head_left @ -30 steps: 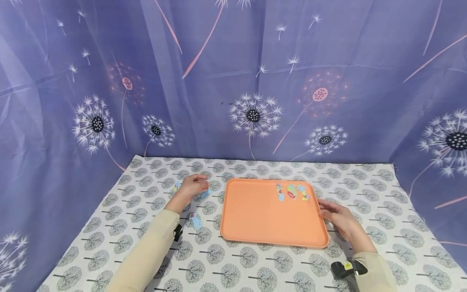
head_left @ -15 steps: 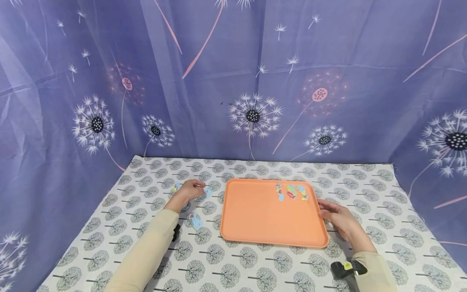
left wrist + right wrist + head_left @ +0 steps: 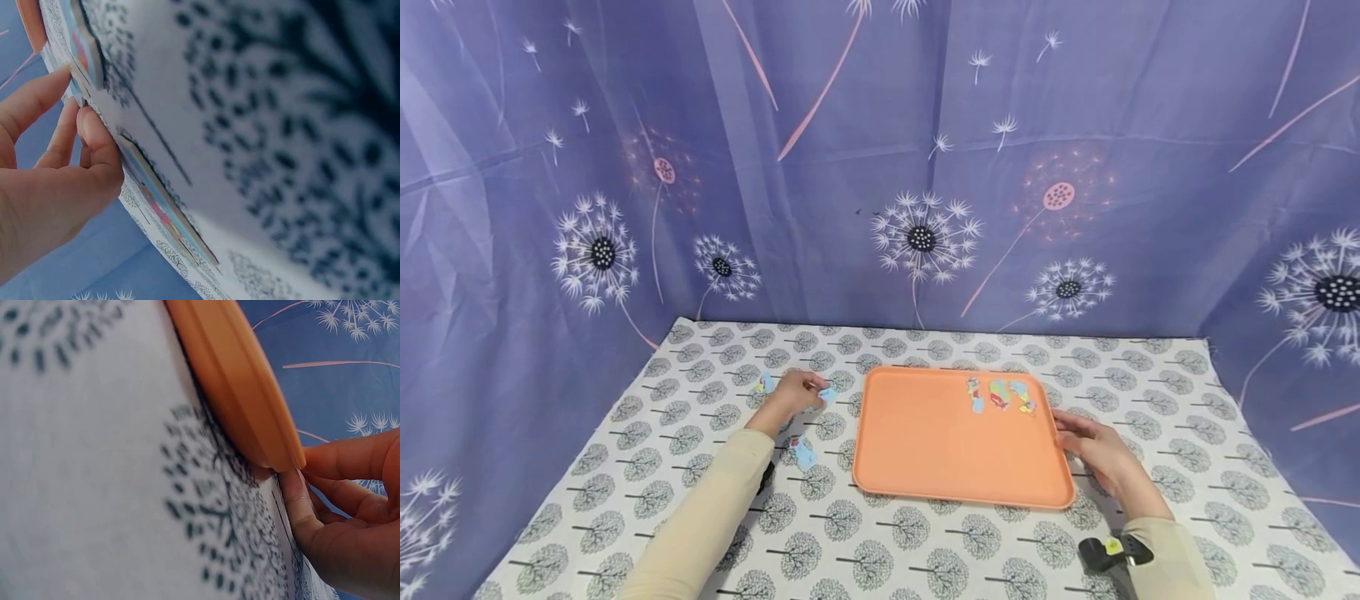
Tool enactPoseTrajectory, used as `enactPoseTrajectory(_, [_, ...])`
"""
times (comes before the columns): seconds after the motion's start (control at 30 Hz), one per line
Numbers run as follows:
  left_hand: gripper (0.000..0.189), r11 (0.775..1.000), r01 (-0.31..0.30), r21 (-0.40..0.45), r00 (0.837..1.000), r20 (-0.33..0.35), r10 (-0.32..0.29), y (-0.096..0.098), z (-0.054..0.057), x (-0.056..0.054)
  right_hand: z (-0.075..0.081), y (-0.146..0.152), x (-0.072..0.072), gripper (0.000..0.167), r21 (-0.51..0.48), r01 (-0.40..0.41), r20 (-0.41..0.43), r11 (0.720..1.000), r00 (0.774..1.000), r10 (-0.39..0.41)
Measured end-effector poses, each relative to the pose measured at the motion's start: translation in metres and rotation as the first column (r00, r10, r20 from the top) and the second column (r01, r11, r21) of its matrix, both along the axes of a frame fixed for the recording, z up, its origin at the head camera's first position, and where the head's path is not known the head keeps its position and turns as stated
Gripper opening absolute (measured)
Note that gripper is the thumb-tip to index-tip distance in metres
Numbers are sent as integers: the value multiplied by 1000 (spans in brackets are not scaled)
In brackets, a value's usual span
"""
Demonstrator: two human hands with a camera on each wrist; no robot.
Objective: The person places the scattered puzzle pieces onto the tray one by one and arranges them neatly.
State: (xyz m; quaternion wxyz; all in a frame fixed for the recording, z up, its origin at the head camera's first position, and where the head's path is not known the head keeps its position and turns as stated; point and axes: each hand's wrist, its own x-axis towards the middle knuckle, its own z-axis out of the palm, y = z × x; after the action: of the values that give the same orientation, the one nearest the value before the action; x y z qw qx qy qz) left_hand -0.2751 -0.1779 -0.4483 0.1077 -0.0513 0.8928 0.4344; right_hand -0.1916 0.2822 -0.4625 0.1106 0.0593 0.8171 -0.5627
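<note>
In the head view, my left hand (image 3: 795, 392) is low over the cloth at the left, thumb and fingers pinching a light blue puzzle piece (image 3: 828, 395). The left wrist view shows the fingertips at that flat piece's edge; its far part is hidden. A blue and red puzzle piece (image 3: 803, 453) lies nearer the viewer, and another puzzle piece (image 3: 763, 383) lies left of the hand. My right hand (image 3: 1101, 456) holds the orange tray (image 3: 940, 442) by its right rim; in the right wrist view, the thumb is low at the rim, with a finger against its edge.
Three colourful puzzle pieces (image 3: 1000, 395) lie at the tray's far right corner. A white cloth (image 3: 910, 550) with grey trees covers the table. Behind and at the sides hangs a purple dandelion curtain (image 3: 820, 233).
My left hand has lowered slightly toward the viewer, its fingers closing at the light blue puzzle piece, which has shifted a little. My right hand and the tray stay in place.
</note>
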Motion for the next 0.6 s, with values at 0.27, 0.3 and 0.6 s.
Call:
enactPoseTrajectory(0.27, [24,999,-39,21,998,-55,40,3,-1,0,0,1,-2,57,-9,-6,-5,1000,1000,6])
enactPoseTrajectory(0.3, [24,998,-44,38,997,-54,46,3,-2,0,0,1,-2,57,-10,-6,-6,1000,1000,6])
enactPoseTrajectory(0.6, [34,972,-60,228,998,47,50,-1,1,-4,0,2,-1,58,-22,-4,-1,1000,1000,4])
